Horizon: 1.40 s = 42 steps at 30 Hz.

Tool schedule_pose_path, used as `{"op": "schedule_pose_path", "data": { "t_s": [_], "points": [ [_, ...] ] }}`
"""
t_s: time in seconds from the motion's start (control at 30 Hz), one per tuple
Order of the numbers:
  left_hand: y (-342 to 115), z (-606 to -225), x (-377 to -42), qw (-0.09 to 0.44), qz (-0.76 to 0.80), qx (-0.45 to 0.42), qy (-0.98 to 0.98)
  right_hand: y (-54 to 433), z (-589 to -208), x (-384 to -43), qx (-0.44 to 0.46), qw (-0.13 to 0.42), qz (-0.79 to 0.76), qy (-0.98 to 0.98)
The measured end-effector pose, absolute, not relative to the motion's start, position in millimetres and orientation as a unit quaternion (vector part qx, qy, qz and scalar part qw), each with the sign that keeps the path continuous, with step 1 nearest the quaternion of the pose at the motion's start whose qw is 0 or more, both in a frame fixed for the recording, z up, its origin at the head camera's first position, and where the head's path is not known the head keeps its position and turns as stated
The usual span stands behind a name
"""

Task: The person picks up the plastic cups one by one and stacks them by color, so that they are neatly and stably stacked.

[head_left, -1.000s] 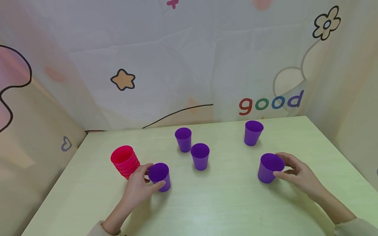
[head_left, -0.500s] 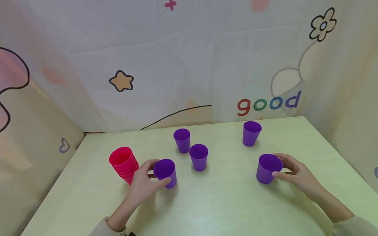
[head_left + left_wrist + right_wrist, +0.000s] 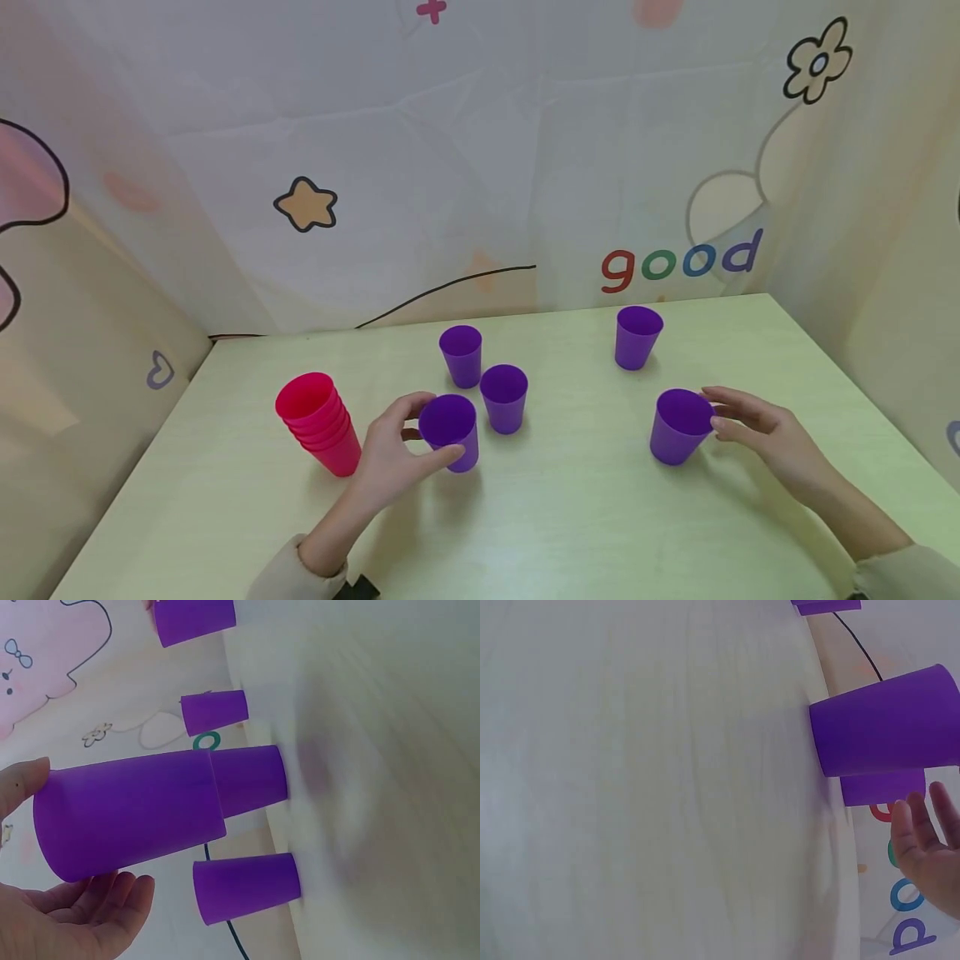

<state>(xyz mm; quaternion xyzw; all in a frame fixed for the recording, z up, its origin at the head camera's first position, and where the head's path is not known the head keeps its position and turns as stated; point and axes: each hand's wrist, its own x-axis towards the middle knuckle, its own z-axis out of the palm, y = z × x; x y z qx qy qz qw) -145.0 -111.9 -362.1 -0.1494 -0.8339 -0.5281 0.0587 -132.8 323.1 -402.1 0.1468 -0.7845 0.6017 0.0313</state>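
Observation:
My left hand (image 3: 397,454) grips a purple cup (image 3: 459,446) near its rim, thumb on the near side and fingers behind. In the left wrist view this cup (image 3: 127,814) is held off the table, overlapping another cup (image 3: 251,780) behind it. My right hand (image 3: 780,442) is beside a second purple cup (image 3: 675,437) that stands upright on the table, fingertips right at its rim. The right wrist view shows those fingers (image 3: 922,825) spread and loosely extended next to the cup (image 3: 889,724), not wrapped round it.
Just left of my left hand leans a stack of red cups (image 3: 318,425). Two purple cups stand at the middle, one (image 3: 506,404) nearer and one (image 3: 461,358) farther back. Another purple cup (image 3: 636,342) is at the back right. A printed curtain (image 3: 420,167) hangs behind the table (image 3: 570,517).
My left hand has carried its purple cup rightward, toward the middle cups, uncovering more of the red stack. My right thumb and fingers have loosened and drawn slightly back from their cup.

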Motion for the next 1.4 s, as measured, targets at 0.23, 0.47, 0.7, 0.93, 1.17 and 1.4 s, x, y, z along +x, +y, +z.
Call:
{"op": "schedule_pose_path", "data": {
  "t_s": [0.23,0.47,0.7,0.93,1.17,1.4],
  "points": [
    [-101,-358,-148,0.054,-0.544,-0.173,-0.820,329,-404,-136,0.151,-0.013,0.672,-0.725],
    [-86,-353,-149,0.057,-0.553,-0.189,-0.809,331,-407,-137,0.163,-0.029,0.697,-0.697],
    [-69,-350,-151,0.062,-0.575,-0.215,-0.787,330,-407,-136,0.168,-0.025,0.702,-0.692],
    [-52,-342,-155,0.050,-0.584,-0.235,-0.775,329,-406,-137,0.165,-0.019,0.692,-0.703],
    [-40,-334,-159,0.036,-0.586,-0.239,-0.773,327,-405,-137,0.172,-0.010,0.688,-0.705],
    [-28,-326,-161,0.012,-0.598,-0.228,-0.768,326,-408,-137,0.170,-0.006,0.687,-0.706]
  ]
}}
